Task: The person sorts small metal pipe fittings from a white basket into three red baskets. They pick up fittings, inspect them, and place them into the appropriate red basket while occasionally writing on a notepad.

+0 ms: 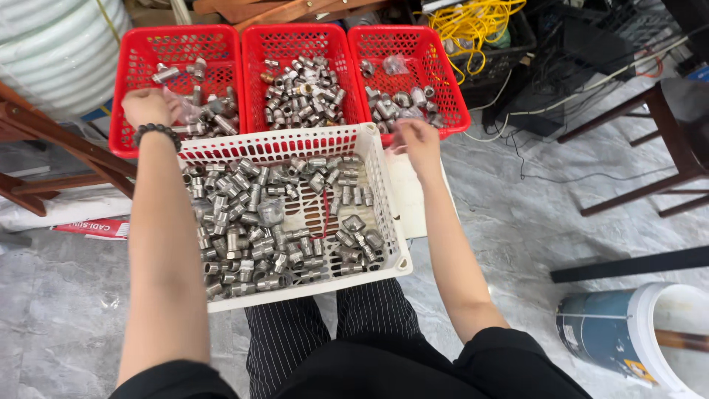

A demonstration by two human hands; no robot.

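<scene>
Red baskets behind white basket | left hand fingers pinch clear bag | right hand fingers: unclear

A tangle of yellow cable lies behind the baskets. A blue-and-white bucket lies tipped on the grey marble floor, near a dark wooden chair.

Clear plastic bag, small and crumpled, pinched in the left hand over the left red basket. A second clear bag hangs from the right hand, beside the right red basket.
</scene>
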